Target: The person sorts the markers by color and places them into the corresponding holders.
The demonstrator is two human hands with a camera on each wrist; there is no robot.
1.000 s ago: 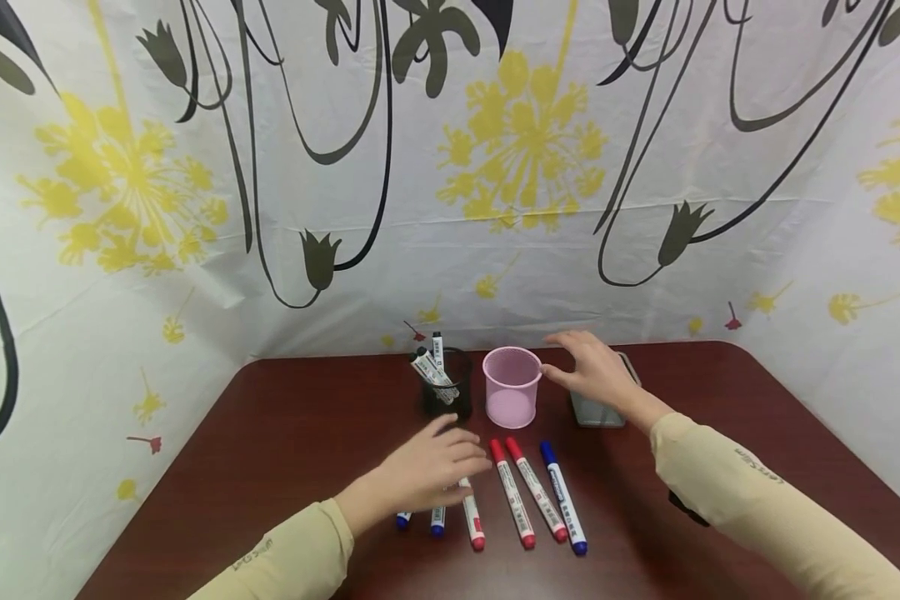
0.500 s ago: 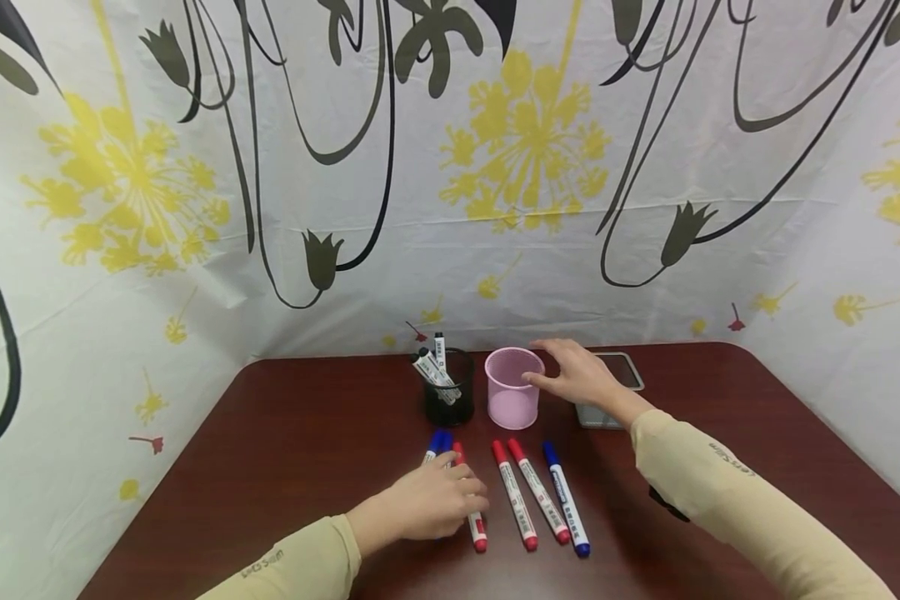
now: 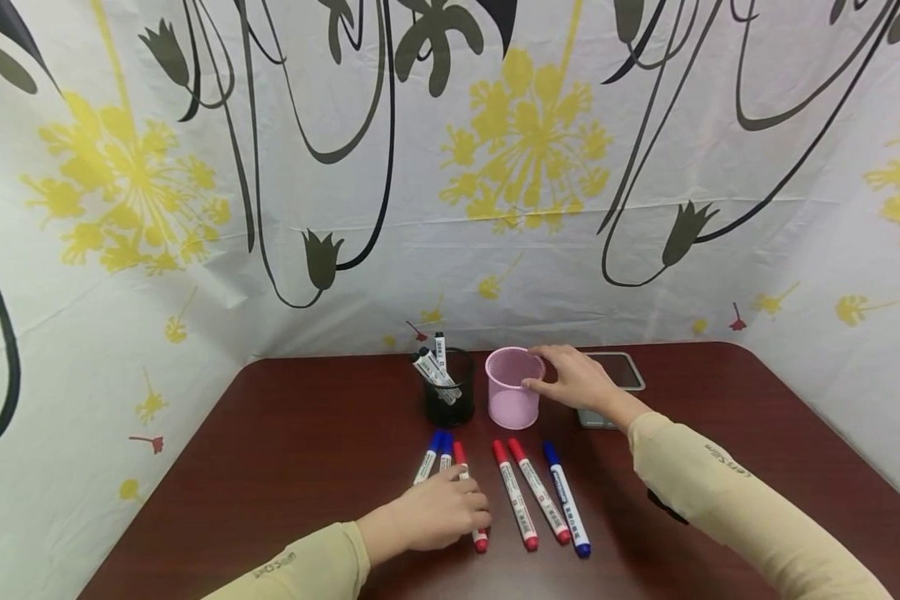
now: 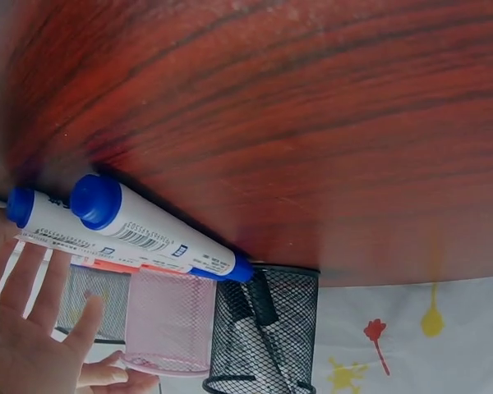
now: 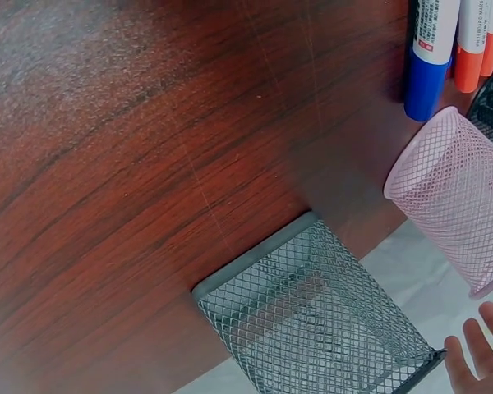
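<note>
My left hand lies over a red-capped marker, its fingers loosely bent; two blue-capped markers are beside it. In the left wrist view the fingers look spread, and whether they pinch the red marker is hidden. My right hand holds the right side of a pink mesh pen cup, thumb over the front and fingers at the rim. In the right wrist view some of its fingers appear near that cup's rim.
Left of the pink cup stands a black mesh cup with several dark-capped markers. A grey rectangular mesh holder sits behind my right hand. Two red markers and a blue marker lie on the dark wooden table.
My left hand has come down and slightly nearer to me, uncovering the blue caps. My right hand has moved left onto the pink cup's rim. The markers stay put.
</note>
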